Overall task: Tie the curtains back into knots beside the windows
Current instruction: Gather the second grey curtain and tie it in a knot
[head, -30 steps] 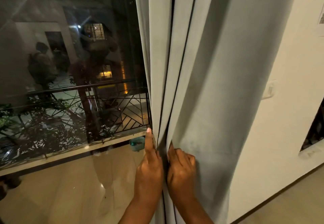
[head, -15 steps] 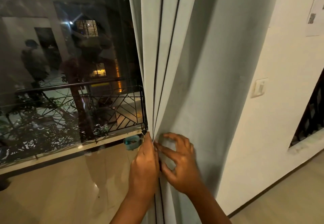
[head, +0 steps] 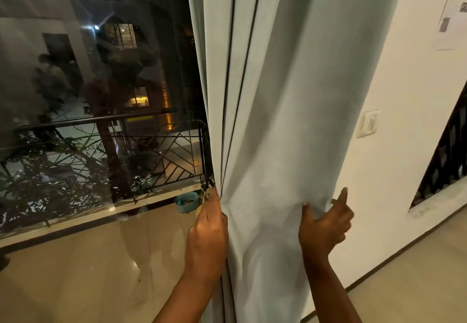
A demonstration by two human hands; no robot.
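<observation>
A pale grey-green curtain (head: 285, 110) hangs in long folds beside the dark window (head: 96, 95), falling from the top of the view to below its bottom edge. My left hand (head: 206, 236) grips the curtain's bunched left folds at about waist height, fingers hidden in the cloth. My right hand (head: 326, 224) holds the curtain's right edge, thumb pressed on the front of the fabric and fingers reaching behind it, index finger sticking up. The cloth between the two hands is spread fairly flat.
A white wall (head: 404, 145) with a light switch (head: 367, 123) and taped papers (head: 452, 11) stands right of the curtain. A black grille opening (head: 447, 160) is at far right. Outside are a balcony railing (head: 151, 150), a small teal pot (head: 186, 201) and glossy floor tiles (head: 88, 272).
My right hand has moved from beside the left hand out to the curtain's right edge, spreading the cloth. The left hand keeps its grip on the left folds.
</observation>
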